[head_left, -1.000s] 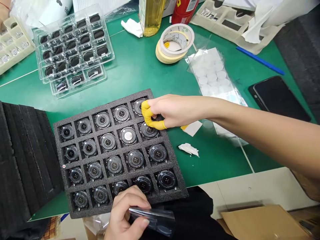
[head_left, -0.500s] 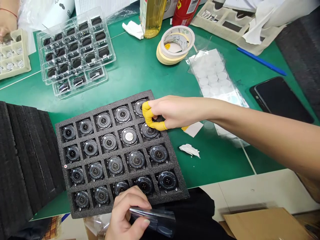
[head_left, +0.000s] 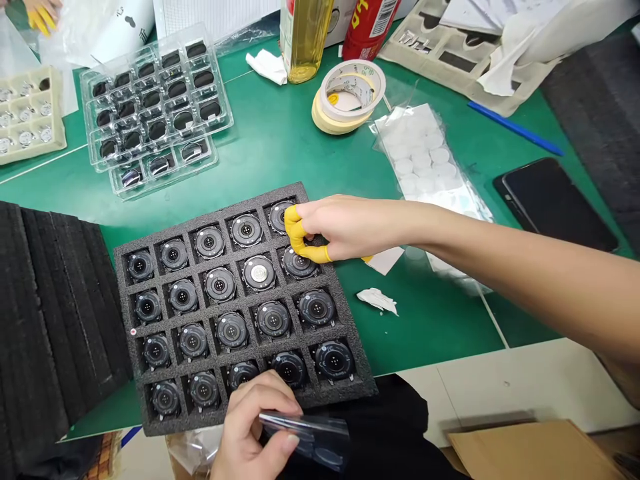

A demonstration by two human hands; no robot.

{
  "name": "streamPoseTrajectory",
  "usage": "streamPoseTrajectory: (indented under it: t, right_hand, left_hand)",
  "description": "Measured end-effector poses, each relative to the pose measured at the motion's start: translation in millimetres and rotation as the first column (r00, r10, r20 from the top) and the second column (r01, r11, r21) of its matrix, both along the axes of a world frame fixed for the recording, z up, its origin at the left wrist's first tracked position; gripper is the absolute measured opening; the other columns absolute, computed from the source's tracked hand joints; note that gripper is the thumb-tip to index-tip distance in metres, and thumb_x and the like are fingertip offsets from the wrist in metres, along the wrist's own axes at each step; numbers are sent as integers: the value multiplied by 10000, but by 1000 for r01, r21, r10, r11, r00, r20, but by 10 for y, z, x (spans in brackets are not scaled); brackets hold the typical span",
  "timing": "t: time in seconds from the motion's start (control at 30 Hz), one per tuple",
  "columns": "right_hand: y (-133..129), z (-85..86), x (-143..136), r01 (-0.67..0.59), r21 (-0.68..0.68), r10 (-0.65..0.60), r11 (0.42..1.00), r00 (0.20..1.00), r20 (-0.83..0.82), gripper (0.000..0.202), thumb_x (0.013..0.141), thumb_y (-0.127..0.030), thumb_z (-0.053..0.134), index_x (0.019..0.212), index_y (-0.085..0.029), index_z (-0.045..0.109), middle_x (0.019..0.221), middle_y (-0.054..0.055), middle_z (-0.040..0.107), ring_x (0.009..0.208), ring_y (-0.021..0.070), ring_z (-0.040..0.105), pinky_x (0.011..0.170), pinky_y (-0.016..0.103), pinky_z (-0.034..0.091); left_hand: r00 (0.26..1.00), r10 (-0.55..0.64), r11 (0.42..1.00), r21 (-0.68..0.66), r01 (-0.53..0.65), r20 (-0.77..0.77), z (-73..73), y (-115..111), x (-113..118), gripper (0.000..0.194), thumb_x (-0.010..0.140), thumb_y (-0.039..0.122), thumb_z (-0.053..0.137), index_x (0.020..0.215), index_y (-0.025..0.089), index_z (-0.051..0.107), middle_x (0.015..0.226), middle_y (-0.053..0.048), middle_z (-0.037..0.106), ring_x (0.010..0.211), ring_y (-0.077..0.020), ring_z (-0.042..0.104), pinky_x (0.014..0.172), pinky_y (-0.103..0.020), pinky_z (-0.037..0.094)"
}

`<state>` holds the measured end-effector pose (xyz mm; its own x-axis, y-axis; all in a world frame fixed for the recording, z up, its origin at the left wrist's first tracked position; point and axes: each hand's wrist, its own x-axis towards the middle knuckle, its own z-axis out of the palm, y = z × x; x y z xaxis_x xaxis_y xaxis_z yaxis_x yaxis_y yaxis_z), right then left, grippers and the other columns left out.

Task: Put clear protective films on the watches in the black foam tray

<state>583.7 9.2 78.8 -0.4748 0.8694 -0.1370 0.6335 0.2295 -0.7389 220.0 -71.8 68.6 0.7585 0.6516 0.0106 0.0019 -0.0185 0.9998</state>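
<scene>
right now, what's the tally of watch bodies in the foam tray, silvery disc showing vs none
Disc-topped watch body: 1
Plain watch bodies, no disc showing: 19, some partly behind the left hand and right hand
Total in the foam tray: 20

Foam tray (head_left: 364, 381) matt, rough; plastic film (head_left: 327, 445) glossy, smooth; tabletop (head_left: 265, 147) smooth.
</scene>
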Motion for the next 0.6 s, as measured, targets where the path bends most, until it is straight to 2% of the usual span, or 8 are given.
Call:
streamPoseTrajectory:
  t: [0.17,0.3,0.47,0.6]
  right_hand:
    - [-21,31,33,50,-2,-50,999,997,-52,133,993,-237,656,878,-199,710,976,45,622,814,177,565,752,321,441]
    - [-188,127,37,213,44,-200,976,959,-200,134,1016,-313,664,980,-221,753,1051,69,695,910,217,633,837,367,514]
    - [-703,280,-138,427,45,-377,903,839,-392,79,1040,-306,699,1014,-267,763,1001,51,732,889,212,661,802,357,552]
    - [-1199,300,-440,558,11,-486,830,732,-477,53,1036,-293,744,1073,-314,777,956,25,750,842,200,697,767,349,588]
  left_hand:
    - [1000,5,1000,2,-5,1,-1,2,-5,220,1076,422,709,1140,214,740,857,-70,755,741,-187,689,666,-292,548]
    - [999,1,1000,12,-2,35,-23,2,-4,201,1069,396,710,1137,209,738,856,-75,756,735,-190,687,668,-295,550]
    - [996,51,998,-24,-50,79,7,-56,20,189,1070,398,714,1107,215,741,847,-66,759,736,-181,687,675,-282,552]
    - [985,149,988,-52,-145,87,97,-137,30,166,1073,368,722,1069,207,758,831,-65,759,739,-179,692,673,-270,563]
